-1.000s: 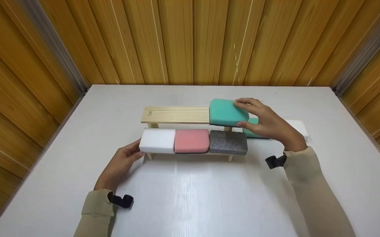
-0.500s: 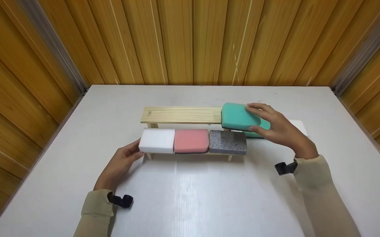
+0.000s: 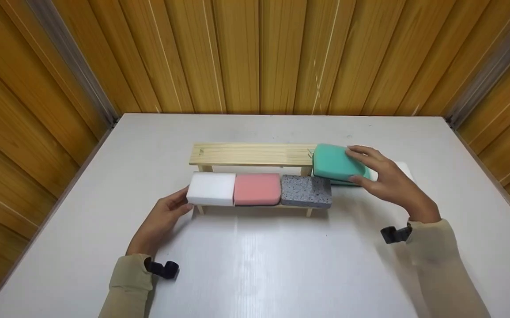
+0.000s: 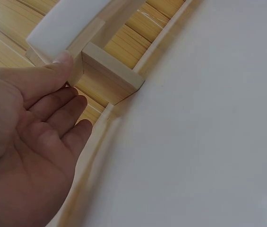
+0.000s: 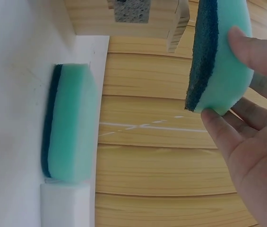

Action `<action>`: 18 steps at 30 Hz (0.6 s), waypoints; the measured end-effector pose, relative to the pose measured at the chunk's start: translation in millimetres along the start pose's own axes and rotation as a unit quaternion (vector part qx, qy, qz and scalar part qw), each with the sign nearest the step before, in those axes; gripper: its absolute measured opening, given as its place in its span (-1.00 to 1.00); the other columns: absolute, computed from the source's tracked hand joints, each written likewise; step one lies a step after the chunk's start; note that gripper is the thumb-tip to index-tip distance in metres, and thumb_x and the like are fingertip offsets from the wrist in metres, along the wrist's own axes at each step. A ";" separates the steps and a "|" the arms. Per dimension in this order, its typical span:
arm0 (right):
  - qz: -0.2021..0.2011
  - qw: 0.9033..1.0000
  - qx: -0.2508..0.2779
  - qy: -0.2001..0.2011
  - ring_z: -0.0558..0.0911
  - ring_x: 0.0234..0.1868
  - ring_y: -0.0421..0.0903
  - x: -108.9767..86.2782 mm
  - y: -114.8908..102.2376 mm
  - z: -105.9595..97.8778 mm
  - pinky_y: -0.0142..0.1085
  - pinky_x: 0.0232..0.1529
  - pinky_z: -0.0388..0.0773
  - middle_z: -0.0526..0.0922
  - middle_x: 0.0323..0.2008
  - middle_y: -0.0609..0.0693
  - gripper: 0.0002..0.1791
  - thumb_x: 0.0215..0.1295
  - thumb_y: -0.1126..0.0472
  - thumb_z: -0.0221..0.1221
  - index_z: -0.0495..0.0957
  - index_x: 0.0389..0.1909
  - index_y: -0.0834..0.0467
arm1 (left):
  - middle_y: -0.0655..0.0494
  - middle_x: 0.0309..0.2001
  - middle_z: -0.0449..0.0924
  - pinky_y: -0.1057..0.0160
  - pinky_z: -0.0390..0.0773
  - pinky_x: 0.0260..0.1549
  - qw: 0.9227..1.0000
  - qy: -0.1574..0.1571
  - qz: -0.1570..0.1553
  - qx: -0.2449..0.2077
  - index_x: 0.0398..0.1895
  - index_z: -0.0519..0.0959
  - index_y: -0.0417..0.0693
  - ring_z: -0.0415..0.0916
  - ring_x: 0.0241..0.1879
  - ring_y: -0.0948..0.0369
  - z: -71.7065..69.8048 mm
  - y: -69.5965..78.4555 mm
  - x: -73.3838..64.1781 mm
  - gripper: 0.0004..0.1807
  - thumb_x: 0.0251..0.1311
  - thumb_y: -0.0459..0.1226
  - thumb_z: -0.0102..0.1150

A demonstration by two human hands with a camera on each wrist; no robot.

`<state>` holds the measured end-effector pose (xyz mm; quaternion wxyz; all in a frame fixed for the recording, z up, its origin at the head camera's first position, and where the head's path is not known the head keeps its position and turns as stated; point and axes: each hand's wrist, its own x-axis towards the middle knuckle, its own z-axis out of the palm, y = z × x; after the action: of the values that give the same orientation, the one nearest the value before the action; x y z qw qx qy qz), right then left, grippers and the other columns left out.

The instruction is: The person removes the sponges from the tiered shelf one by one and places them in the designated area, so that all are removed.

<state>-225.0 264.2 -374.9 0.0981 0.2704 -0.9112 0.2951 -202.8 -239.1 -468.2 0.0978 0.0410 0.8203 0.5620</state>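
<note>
My right hand (image 3: 385, 181) pinches a green sponge (image 3: 334, 161) with a dark scouring side between thumb and fingers, in the air beside the right end of a two-tier wooden rack (image 3: 246, 153). Below it a second green sponge (image 5: 72, 127) lies on the table, mostly covered in the head view. On the rack's front tier sit a white sponge (image 3: 212, 188), a pink sponge (image 3: 258, 189) and a grey speckled block (image 3: 306, 191), side by side. At that tier's left end, my left hand (image 3: 162, 216) holds the rack's edge, its thumb just under the white sponge.
Another white block (image 5: 67, 203) lies on the table against the second green sponge, partly behind my right hand in the head view. The white table (image 3: 255, 265) ends at wood-patterned walls (image 3: 237, 57) at the back and sides.
My right hand has carried the green sponge rightward and a little nearer, from over the rear tier's right end to past it, baring that tier. My left hand stays put.
</note>
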 end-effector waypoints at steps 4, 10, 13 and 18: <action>-0.001 1.000 -0.003 0.007 0.29 0.37 0.23 -4.5 4.7 0.3 -0.38 0.39 0.21 0.34 0.34 0.13 -0.36 0.21 0.28 0.28 0.35 0.33 0.22 | -0.02 0.47 0.15 0.04 0.21 0.40 1.000 0.002 -0.003 -0.001 0.47 0.15 -0.04 0.08 0.46 0.04 0.2 -0.1 0.6 -0.37 0.36 -0.30 0.05; 0.003 1.000 -0.010 0.011 0.30 0.36 0.25 -10.1 9.8 0.9 -0.52 0.37 0.16 0.33 0.35 0.15 -0.34 0.18 0.32 0.29 0.35 0.33 0.24 | -0.02 0.46 0.16 0.04 0.22 0.39 1.000 0.005 0.001 0.000 0.46 0.16 -0.04 0.10 0.46 0.03 0.3 -0.3 0.7 -0.37 0.35 -0.31 0.06; 0.010 1.000 -0.013 0.008 0.29 0.37 0.25 -13.3 11.5 1.0 -0.12 0.38 0.26 0.31 0.36 0.15 -0.33 0.19 0.34 0.28 0.33 0.35 0.22 | -0.01 0.46 0.15 0.04 0.20 0.40 1.000 0.004 -0.002 -0.002 0.46 0.16 -0.03 0.08 0.47 0.04 0.6 -0.3 0.7 -0.37 0.35 -0.30 0.06; 0.010 1.000 -0.013 0.012 0.28 0.36 0.28 -18.1 15.0 0.4 -0.34 0.41 0.23 0.30 0.36 0.16 -0.31 0.17 0.39 0.28 0.32 0.35 0.22 | 0.00 0.47 0.15 0.04 0.15 0.42 1.000 0.002 -0.002 -0.006 0.46 0.17 -0.03 0.05 0.48 0.05 0.8 -0.3 0.3 -0.38 0.36 -0.28 0.06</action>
<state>-218.2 282.0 -388.6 0.1094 0.2564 -0.9165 0.2870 -202.9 -238.4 -468.8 0.0976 0.0374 0.8175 0.5664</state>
